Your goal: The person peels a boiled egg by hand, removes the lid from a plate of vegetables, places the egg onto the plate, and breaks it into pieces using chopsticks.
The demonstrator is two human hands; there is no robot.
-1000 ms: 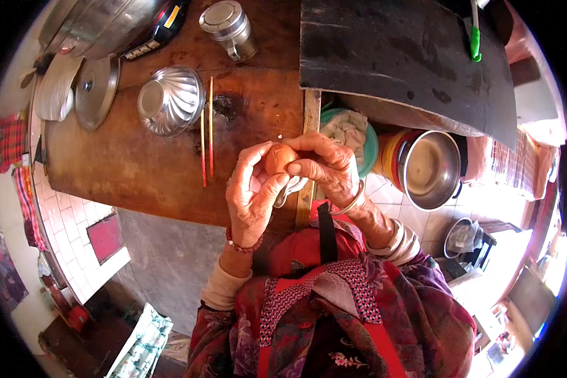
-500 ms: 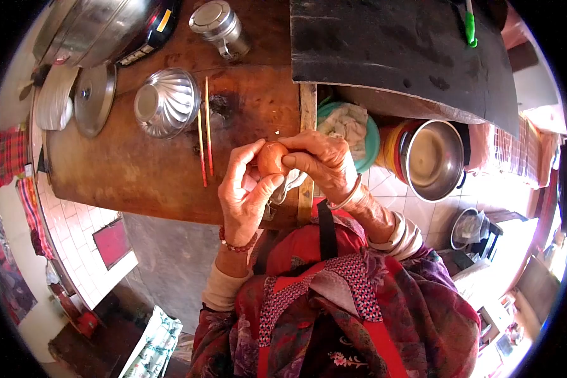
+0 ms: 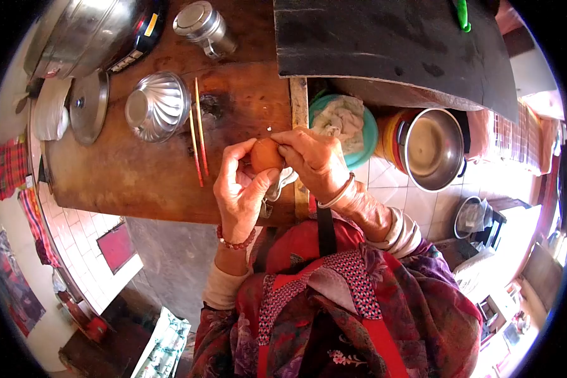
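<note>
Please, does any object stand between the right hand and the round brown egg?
Nothing visible stands between them: the right hand has its fingers on the brown egg, and the left hand holds the other side.

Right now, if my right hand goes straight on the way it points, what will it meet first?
The brown egg, which the right hand seems to touch with its fingertips; beyond it, probably the left hand, though depth is unclear from this view.

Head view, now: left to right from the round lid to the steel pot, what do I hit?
Round metal lid → fluted metal bowl → pair of chopsticks → brown egg → green basin → steel pot
</note>
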